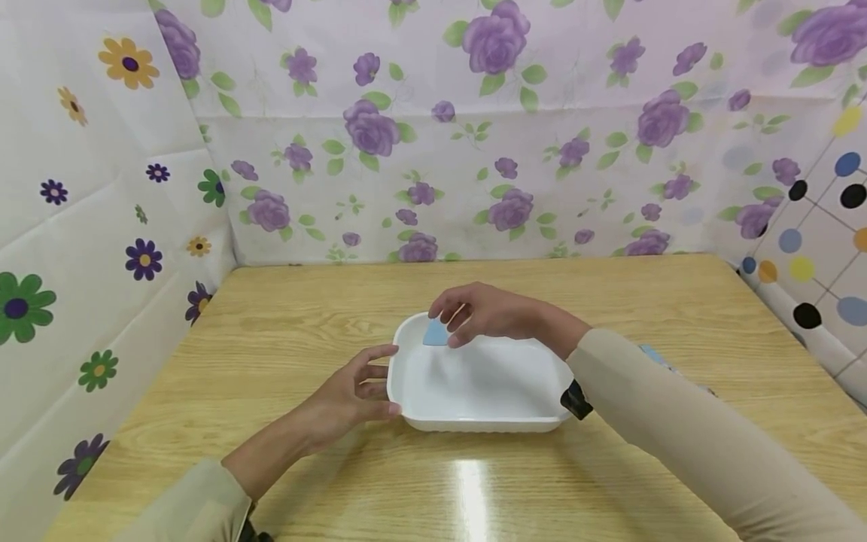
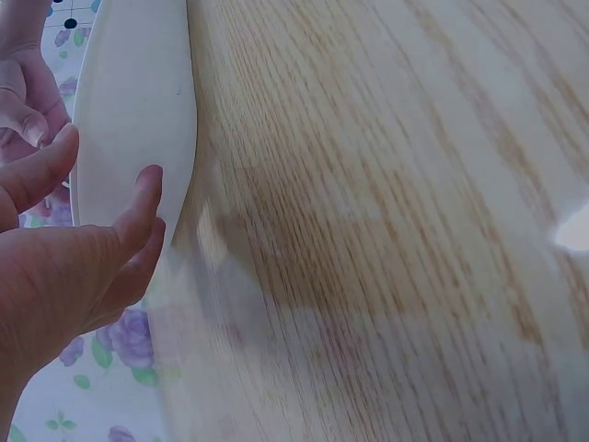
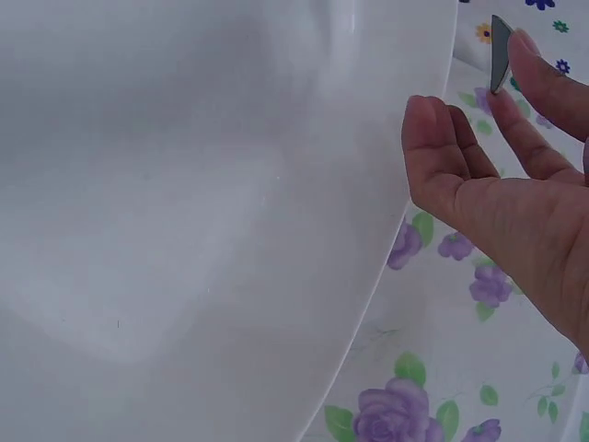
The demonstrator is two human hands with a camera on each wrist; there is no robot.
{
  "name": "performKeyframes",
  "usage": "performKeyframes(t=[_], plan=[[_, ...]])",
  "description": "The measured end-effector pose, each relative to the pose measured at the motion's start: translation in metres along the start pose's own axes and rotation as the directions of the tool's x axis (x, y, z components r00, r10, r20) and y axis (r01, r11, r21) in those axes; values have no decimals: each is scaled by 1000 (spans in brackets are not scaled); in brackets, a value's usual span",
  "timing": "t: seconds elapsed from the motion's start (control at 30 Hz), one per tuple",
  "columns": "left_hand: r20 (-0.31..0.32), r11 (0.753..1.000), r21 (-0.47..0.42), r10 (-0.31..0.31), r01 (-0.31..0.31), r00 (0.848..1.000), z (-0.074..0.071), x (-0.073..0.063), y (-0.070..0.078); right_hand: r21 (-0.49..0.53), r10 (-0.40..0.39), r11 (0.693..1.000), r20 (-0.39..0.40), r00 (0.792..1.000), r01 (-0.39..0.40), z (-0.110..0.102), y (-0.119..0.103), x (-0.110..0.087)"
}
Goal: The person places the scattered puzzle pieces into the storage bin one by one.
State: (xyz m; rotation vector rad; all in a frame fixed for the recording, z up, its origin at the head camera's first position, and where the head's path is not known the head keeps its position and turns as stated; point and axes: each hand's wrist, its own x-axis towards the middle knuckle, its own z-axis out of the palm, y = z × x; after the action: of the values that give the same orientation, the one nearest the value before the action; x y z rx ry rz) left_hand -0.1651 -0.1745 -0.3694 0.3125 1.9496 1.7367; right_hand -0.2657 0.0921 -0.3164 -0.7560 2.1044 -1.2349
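A white, round-cornered tub (image 1: 488,384) sits on the table with its hollow side up. My right hand (image 1: 484,312) is over its far left part and pinches a flat, light blue triangular piece (image 1: 436,333) between thumb and forefinger. Seen from the right wrist, that piece (image 3: 500,55) looks thin and edge-on, its other fingers curling loosely. At the tub's left end is my left hand (image 1: 352,391), thumb at the near corner and forefinger at the rim. In the left wrist view, the extended fingers of the left hand (image 2: 74,258) lie along the tub's outer wall (image 2: 138,101).
On the wood-grain table (image 1: 291,331), another light blue item (image 1: 653,354) lies to the right, partly hidden by the right sleeve. Flowered sheeting (image 1: 440,150) rises behind the table, and a dotted sheet (image 1: 826,256) borders the right side.
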Motion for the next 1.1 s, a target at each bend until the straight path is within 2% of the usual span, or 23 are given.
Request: performKeyframes(t=[0.37,0.57,0.7,0.8,0.93,1.1], plan=[[-3,1000,7,1,-1,1000,0,0,2,-48,78,996,28,997,-77,11,0,8],[5,1000,5,-3,3,1000,1,0,2,-75,25,997,5,1000,-24,18,1,11],[7,1000,-1,-1,1,1000,1,1,2,-124,20,992,-9,1000,-21,23,0,14],[8,1000,-2,0,0,1000,0,1,1,-249,50,967,5,999,-48,27,-1,17],[9,1000,-10,-3,3,1000,0,1,0,-392,89,918,44,995,-65,31,-6,18],[8,1000,-9,-7,7,1000,-1,1,0,-404,87,913,43,995,-62,31,-12,17]])
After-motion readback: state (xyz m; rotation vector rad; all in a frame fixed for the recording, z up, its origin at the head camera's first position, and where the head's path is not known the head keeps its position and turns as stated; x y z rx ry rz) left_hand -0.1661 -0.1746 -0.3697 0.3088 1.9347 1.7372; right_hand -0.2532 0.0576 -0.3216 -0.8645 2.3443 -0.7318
